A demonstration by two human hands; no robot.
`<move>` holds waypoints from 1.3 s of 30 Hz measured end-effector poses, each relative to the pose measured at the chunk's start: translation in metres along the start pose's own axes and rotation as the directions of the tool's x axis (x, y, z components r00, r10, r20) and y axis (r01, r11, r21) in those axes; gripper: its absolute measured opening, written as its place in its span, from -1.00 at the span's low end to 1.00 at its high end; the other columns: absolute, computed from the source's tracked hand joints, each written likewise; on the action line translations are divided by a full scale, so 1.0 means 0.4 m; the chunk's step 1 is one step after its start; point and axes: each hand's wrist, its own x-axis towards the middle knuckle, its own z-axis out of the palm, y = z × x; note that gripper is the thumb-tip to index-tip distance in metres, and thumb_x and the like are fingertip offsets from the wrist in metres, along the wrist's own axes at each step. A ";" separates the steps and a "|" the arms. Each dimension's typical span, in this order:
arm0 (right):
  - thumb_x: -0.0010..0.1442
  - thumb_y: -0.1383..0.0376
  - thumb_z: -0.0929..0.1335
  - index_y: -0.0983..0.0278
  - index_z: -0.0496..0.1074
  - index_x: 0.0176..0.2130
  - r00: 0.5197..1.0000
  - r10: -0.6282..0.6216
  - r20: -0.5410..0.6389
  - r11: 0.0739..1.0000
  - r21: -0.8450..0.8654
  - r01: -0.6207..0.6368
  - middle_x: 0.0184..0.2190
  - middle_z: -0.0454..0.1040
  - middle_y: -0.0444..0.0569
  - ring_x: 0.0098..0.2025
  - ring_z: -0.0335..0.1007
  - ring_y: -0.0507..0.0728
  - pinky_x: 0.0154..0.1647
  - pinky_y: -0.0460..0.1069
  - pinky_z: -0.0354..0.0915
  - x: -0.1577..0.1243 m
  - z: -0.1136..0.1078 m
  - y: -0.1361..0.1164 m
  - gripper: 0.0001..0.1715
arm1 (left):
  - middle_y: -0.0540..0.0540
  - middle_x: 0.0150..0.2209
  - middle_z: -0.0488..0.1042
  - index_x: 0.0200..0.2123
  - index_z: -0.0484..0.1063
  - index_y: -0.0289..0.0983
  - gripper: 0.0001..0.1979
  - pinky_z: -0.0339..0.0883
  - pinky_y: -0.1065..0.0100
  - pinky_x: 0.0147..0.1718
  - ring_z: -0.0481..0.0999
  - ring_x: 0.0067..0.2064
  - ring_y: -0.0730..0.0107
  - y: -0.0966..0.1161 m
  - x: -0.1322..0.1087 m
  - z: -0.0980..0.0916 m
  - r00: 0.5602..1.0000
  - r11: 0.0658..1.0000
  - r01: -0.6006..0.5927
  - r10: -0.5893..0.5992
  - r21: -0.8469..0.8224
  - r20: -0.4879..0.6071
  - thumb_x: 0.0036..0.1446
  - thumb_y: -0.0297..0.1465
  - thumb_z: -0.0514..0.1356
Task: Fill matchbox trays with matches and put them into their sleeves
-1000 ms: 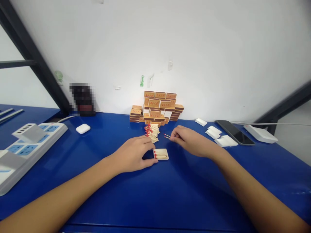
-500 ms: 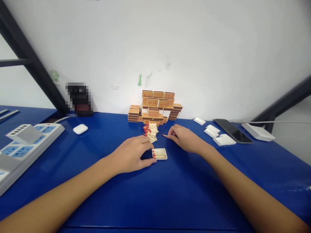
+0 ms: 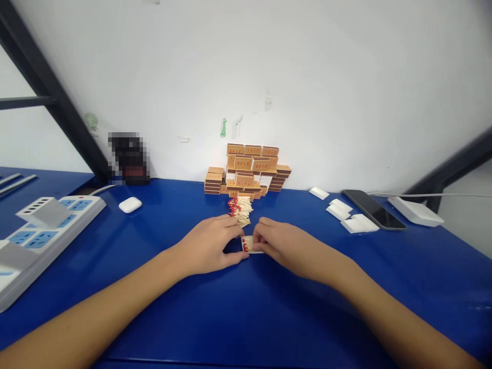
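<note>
A small open matchbox tray (image 3: 248, 243) with red-tipped matches in it lies on the blue table (image 3: 246, 307). My left hand (image 3: 209, 245) rests curled against the tray's left side, fingertips touching it. My right hand (image 3: 282, 245) lies over the tray's right part, fingers pinched together at it; what they pinch is hidden. Just behind the tray is a loose pile of matches (image 3: 240, 209). A stack of orange matchboxes (image 3: 248, 171) stands against the wall.
White inner trays (image 3: 348, 215) and a dark phone (image 3: 372, 209) lie at the right, with a white box (image 3: 415, 211) beyond. A power strip (image 3: 42, 228) and a white earbud case (image 3: 130, 204) sit at the left. A pixelated dark object (image 3: 128, 158) is by the wall.
My right hand has moved from beside the match pile, where it picked up loose matches, down and left onto the tray. My left hand has stayed at the tray.
</note>
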 end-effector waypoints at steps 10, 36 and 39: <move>0.38 0.28 0.38 0.25 0.47 -0.29 0.988 0.004 -0.155 0.989 0.149 0.019 -0.41 0.39 -0.15 -0.40 0.25 0.03 -0.36 -0.05 0.15 0.033 -0.001 0.061 -0.84 | -0.10 -0.19 0.54 -0.12 0.54 -0.28 -0.73 0.40 0.20 -0.16 0.52 -0.12 0.18 0.001 -0.002 -0.009 1.000 1.000 0.011 -0.011 0.004 0.021 0.30 -0.19 0.28; 0.35 0.32 0.42 0.24 0.48 -0.14 0.938 -0.086 -0.335 0.979 0.145 0.142 -0.38 0.33 -0.18 -0.36 0.23 0.04 -0.32 -0.06 0.11 0.116 0.079 0.078 -0.94 | 0.02 -0.38 0.48 -0.31 0.50 -0.25 -0.72 0.18 0.32 -0.41 0.37 -0.40 0.39 0.028 -0.001 -0.049 0.975 0.987 0.135 -0.116 -0.089 0.187 0.12 -0.14 0.34; 0.36 0.29 0.43 0.24 0.46 -0.15 0.947 -0.066 -0.314 0.982 0.147 0.117 -0.33 0.37 -0.15 -0.34 0.25 0.04 -0.30 -0.06 0.12 0.116 0.075 0.082 -0.93 | 0.02 -0.38 0.47 -0.30 0.51 -0.24 -0.71 0.16 0.31 -0.41 0.36 -0.41 0.39 0.026 0.001 -0.051 0.973 0.988 0.136 -0.118 -0.077 0.201 0.12 -0.13 0.34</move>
